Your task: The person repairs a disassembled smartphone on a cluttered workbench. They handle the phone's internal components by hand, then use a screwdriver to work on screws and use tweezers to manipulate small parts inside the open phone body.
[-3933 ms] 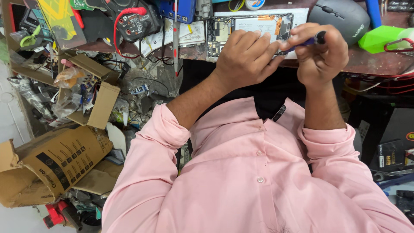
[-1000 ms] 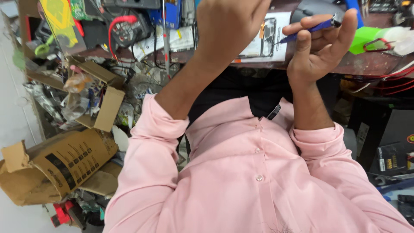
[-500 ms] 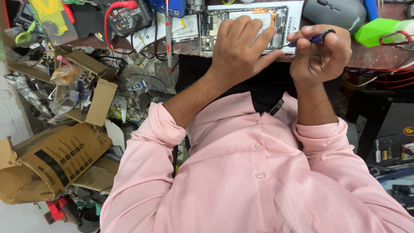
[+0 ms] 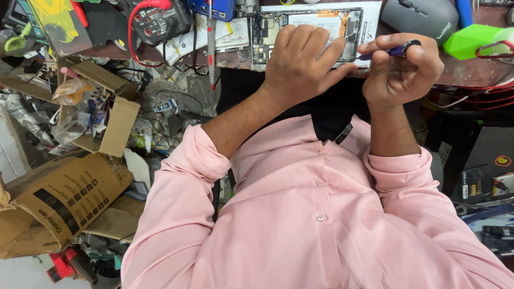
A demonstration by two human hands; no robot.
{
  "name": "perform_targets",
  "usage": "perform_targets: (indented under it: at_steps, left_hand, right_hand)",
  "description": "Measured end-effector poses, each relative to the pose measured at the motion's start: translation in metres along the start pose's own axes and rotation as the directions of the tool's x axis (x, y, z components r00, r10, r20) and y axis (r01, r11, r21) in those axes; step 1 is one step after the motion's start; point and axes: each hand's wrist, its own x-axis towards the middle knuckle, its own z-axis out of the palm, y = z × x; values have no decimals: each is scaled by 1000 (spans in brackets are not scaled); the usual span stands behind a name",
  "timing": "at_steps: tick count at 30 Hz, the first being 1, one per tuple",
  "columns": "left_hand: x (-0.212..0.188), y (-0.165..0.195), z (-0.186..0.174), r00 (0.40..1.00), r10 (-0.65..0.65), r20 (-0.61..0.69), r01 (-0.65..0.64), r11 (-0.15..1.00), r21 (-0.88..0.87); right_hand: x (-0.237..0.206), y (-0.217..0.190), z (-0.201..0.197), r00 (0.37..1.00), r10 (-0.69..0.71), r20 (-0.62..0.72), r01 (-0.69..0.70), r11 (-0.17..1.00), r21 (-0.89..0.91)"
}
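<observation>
The opened smartphone with exposed circuit board and orange flex strips [image 4: 308, 24] lies flat on the dark brown worktop [image 4: 466, 72], on a white sheet. The left hand [image 4: 300, 67] rests palm-down on the phone's lower edge, fingers spread, gripping nothing. The right hand [image 4: 404, 69] is closed around a slim blue-handled precision screwdriver [image 4: 393, 51], tip aimed at the phone's right end. Judged status: rear cover already off (internals visible); board-level work in hand, reassembly outstanding. A grey computer mouse [image 4: 420, 18] and a black multimeter with red lead [image 4: 160, 21] lie nearby.
</observation>
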Motion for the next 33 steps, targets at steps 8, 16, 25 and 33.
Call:
perform_targets:
  at_steps: [8, 16, 25, 33]
  left_hand:
    - [0, 1, 1, 1000, 8, -13, -8, 999, 34]
    - [2, 2, 2, 1000, 5, -13, -4, 999, 41]
    - [0, 1, 2, 1000, 13, -18, -13, 999, 39]
    - [3, 2, 1, 1000, 18, -26, -16, 996, 84]
  right_hand:
    - [-5, 6, -1, 1000, 23, -19, -22, 998, 51]
    - [11, -2, 1, 994, -107, 1, 107, 994, -35]
    - [23, 2, -2, 993, -34, 110, 15, 985, 174]
    - [31, -5, 2, 980, -95, 175, 73, 990, 124]
